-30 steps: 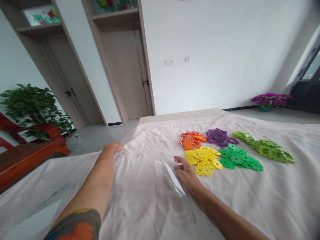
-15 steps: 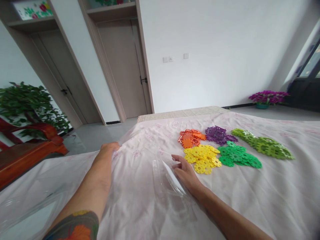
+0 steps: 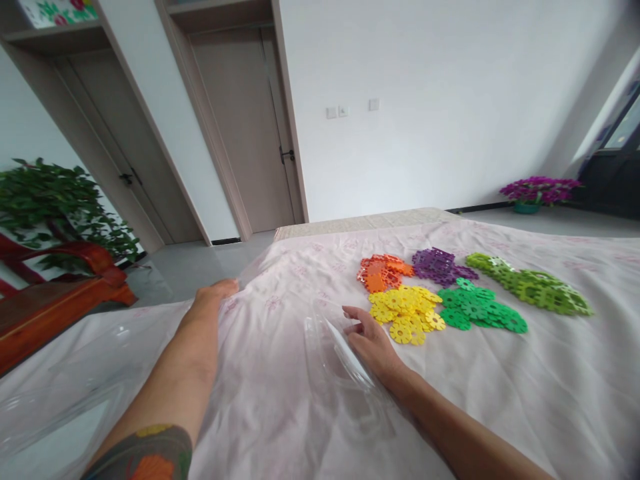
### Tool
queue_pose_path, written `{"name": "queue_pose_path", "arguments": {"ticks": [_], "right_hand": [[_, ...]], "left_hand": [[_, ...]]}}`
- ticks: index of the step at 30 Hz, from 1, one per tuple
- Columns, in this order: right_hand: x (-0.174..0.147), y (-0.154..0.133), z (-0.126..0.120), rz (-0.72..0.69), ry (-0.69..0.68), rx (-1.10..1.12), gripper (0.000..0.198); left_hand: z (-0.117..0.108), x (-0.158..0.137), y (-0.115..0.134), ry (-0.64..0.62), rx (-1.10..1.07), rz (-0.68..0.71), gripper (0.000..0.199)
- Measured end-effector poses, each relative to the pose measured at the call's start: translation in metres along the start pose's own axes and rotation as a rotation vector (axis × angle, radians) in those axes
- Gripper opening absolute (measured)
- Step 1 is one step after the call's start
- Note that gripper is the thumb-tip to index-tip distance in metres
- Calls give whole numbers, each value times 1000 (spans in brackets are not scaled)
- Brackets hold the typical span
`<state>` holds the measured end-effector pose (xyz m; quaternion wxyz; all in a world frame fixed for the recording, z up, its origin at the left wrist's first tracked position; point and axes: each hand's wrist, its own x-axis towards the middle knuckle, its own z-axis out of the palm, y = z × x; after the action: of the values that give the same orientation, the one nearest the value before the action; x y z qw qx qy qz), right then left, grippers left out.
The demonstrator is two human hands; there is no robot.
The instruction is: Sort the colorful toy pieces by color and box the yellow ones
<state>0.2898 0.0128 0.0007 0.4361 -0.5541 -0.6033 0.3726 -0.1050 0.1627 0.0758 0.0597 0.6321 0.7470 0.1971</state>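
Observation:
My right hand (image 3: pixel 373 343) has its fingers curled at the upper right edge of a clear plastic container (image 3: pixel 320 357), which bears a narrow white panel. The container's outline is faint against the cloth. Just beyond that hand lie yellow flower-shaped discs (image 3: pixel 405 310) in a loose heap. My left arm stretches forward, and my left hand (image 3: pixel 217 291) rests at the far left edge of the pale patterned cloth (image 3: pixel 265 373); its fingers are mostly hidden. A second clear plastic container (image 3: pixel 55 440) with a white panel lies at the lower left, partly behind my left forearm.
Piles of orange (image 3: pixel 383 272), purple (image 3: pixel 440 265), green (image 3: pixel 480 308) and light green pieces (image 3: pixel 535 287) lie to the right on the cloth. A red wooden chair (image 3: pixel 75 280) and a leafy plant (image 3: pixel 55 207) stand at left. Magenta flowers (image 3: pixel 540 190) sit by the far wall.
The view has tilted down slightly. My left forearm has shifted a little to the left. My right hand, the container beside it and the coloured piles look nearly unchanged.

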Motion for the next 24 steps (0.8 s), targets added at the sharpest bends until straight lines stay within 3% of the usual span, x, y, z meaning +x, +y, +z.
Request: {"name": "queue_pose_path", "arguments": {"ticks": [4,8,17,24], "right_hand": [[-1,-4,-1,8,-14,2,66],[0,-3,0,7,-17,5,65],[0,2,2,12,-23,-19,61],[1,0,1,-1,-20,-58,60]], "left_hand": [[1,3,1,-241,138,-80,13],[5,8,-1,-353,222,-59,11],[17,21,-16,-340,280,15,27],[25,26,-15,-328,323,48,15]]}}
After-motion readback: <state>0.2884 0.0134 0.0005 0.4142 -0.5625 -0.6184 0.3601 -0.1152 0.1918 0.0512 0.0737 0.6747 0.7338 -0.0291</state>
